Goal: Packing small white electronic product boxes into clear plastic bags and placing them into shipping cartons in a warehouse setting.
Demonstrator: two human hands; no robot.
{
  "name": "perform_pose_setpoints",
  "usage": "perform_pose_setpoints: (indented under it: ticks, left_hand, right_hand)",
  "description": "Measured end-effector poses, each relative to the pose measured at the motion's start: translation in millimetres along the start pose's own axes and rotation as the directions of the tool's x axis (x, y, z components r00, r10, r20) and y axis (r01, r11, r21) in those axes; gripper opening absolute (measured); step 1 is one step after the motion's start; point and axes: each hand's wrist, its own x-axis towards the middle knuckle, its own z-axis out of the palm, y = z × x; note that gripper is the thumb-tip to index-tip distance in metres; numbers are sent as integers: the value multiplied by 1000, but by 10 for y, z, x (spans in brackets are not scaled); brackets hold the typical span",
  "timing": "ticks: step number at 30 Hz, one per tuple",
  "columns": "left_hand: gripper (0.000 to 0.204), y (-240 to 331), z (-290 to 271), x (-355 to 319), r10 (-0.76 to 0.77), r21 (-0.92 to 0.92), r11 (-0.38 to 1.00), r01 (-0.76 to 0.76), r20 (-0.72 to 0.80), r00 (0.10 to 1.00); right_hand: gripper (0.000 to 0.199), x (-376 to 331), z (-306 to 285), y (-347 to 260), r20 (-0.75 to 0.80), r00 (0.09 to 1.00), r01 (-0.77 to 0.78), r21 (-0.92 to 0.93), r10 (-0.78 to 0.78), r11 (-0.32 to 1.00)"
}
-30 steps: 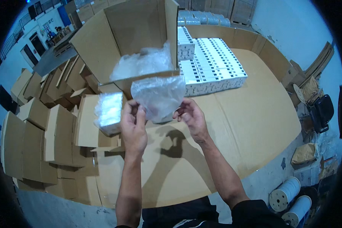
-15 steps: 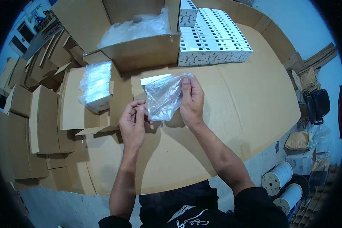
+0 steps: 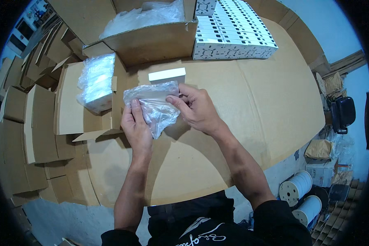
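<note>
Clear plastic bag [image 3: 153,107] pinched by left hand [image 3: 136,128] and right hand [image 3: 197,108] fingers, now lower, white box [image 3: 167,75] newly visible behind

Cardboard-covered table [image 3: 274,102] with open carton [image 3: 151,41], rows of white boxes [image 3: 233,33], one small white box [image 3: 167,75], flat cardboard sheets [image 3: 69,106].

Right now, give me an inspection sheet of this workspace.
Surface: table covered in brown cardboard sheets.
Job's things: clear plastic bag held above the table; small white box lying just beyond it.
Clutter: open carton with plastic bags inside; bag bundle on flat cardboard; block of white boxes; folded cartons stacked on the left.
Grips: left hand pinches the bag's lower left edge; right hand holds its upper right edge.
Cables: nothing seen.
Surroundings: two white spools on the floor, a black bag, blue wall.
</note>
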Motion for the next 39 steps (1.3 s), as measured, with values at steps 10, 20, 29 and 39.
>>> perform_pose_setpoints:
  ticks: [10,20,29,39]
  left_hand:
    - [35,-44,-110,17,-82,-212,974,85,25,996]
    - [37,-12,74,-38,133,-12,991,-136,-129,983]
    - [39,-29,37,5,184,57,982,-178,-145,972]
    - [36,-13,26,-80,161,207,966,-155,-14,987]
  right_hand:
    - [26,-32,-319,-142,375,924,58,72,-81,996]
    - [17,-26,-147,-233,429,808,-517,187,404,836]
    - [15,-3,-608,110,657,691,-369,-37,301,929]
    - [25,-12,-375,67,566,723,-463,-29,397,886]
